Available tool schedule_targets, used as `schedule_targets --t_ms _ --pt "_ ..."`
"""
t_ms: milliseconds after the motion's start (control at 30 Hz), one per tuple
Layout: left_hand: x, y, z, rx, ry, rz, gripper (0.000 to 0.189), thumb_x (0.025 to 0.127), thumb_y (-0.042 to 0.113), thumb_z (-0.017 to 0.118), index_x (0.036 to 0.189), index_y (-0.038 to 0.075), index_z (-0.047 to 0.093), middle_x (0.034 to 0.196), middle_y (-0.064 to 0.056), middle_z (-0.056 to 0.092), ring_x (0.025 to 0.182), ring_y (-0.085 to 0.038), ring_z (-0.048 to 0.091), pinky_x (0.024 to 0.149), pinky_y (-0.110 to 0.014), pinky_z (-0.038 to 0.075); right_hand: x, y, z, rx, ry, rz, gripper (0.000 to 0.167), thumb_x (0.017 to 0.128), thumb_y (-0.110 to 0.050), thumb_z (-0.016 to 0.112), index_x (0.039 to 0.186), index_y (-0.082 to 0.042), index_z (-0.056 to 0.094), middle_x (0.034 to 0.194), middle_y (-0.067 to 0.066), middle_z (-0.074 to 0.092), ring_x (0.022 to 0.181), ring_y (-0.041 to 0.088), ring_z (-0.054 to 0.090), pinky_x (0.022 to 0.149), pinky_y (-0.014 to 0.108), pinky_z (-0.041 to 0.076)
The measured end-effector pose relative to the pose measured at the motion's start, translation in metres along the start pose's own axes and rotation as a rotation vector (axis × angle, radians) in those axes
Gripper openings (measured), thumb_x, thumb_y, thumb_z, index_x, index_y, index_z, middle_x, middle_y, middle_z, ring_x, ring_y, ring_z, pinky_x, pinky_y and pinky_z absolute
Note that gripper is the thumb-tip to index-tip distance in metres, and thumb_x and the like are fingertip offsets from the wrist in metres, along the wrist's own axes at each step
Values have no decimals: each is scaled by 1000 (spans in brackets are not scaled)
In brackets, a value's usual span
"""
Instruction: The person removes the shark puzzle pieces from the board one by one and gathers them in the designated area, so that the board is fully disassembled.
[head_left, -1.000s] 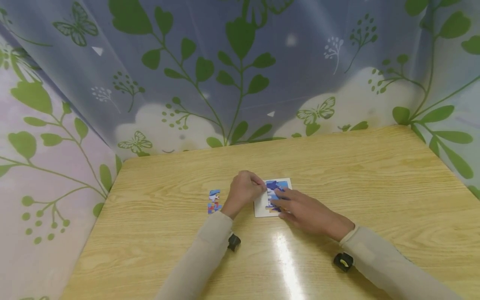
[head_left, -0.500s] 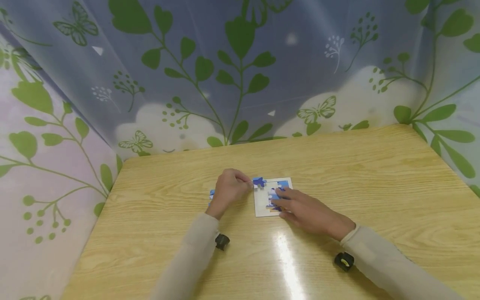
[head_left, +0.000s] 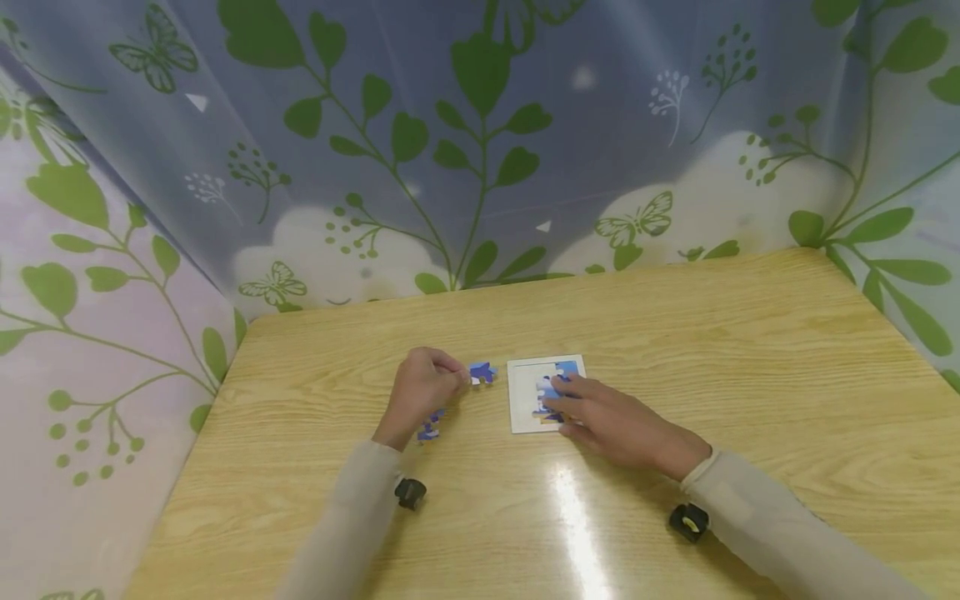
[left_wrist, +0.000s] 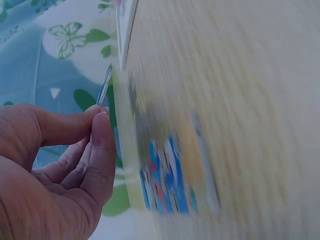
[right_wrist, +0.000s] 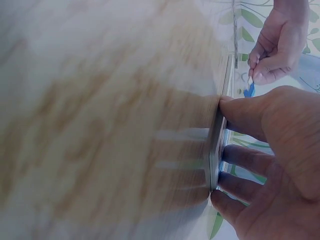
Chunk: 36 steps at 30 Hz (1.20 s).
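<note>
My left hand [head_left: 427,387] pinches a blue and purple jigsaw piece [head_left: 482,372] between thumb and forefinger, above the table left of the puzzle tray. In the left wrist view this jigsaw piece [left_wrist: 104,87] shows edge-on. Below the left hand, loose jigsaw pieces [head_left: 429,429] lie on the table, partly hidden by it. The white square puzzle tray [head_left: 522,404] lies flat, bare on its left side, with joined pieces along its right. My right hand [head_left: 618,425] rests on those pieces with spread fingers; in the right wrist view its thumb touches the tray's edge [right_wrist: 215,150].
The wooden table [head_left: 675,333] extends around both hands. A patterned curtain [head_left: 480,167] with leaves and butterflies stands along its back and sides. Both wrists wear a small black camera, one beside the left sleeve [head_left: 345,508].
My left hand has lifted the blue and purple jigsaw piece out of the tray and carried it left toward the loose pieces. The right hand has stayed on the tray.
</note>
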<state>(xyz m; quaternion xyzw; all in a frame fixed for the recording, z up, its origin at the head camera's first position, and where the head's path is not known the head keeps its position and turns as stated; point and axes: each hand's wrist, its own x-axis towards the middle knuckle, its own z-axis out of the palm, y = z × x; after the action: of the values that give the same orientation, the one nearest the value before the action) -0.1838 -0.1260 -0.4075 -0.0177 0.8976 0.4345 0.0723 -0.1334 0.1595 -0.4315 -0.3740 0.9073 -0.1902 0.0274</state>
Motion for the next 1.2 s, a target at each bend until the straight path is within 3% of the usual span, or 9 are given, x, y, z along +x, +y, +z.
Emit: schedule_targets --t_ms 267,467,1200 --pt "-3 -13 -13 -21 15 -8 4 86 5 73 88 3 75 77 -11 72 62 -25 63 52 -28 48 -1 -1 -1 1 12 -12 42 102 -14 61 139 4 56 147 28 47 139 45 41 113 56 34" --pt "-2 -17 -17 35 7 -30 4 86 4 72 85 4 76 75 -9 72 60 -23 63 51 -28 47 -2 -1 -1 21 26 -34 40 102 -12 60 139 3 57 147 27 49 139 45 42 112 58 36" --pt "-2 -21 -19 169 18 34 7 88 11 79 87 5 78 72 -4 73 59 -17 67 56 -30 53 0 1 2 17 11 -14 42 102 -13 61 140 4 56 148 27 48 141 44 40 114 56 33"
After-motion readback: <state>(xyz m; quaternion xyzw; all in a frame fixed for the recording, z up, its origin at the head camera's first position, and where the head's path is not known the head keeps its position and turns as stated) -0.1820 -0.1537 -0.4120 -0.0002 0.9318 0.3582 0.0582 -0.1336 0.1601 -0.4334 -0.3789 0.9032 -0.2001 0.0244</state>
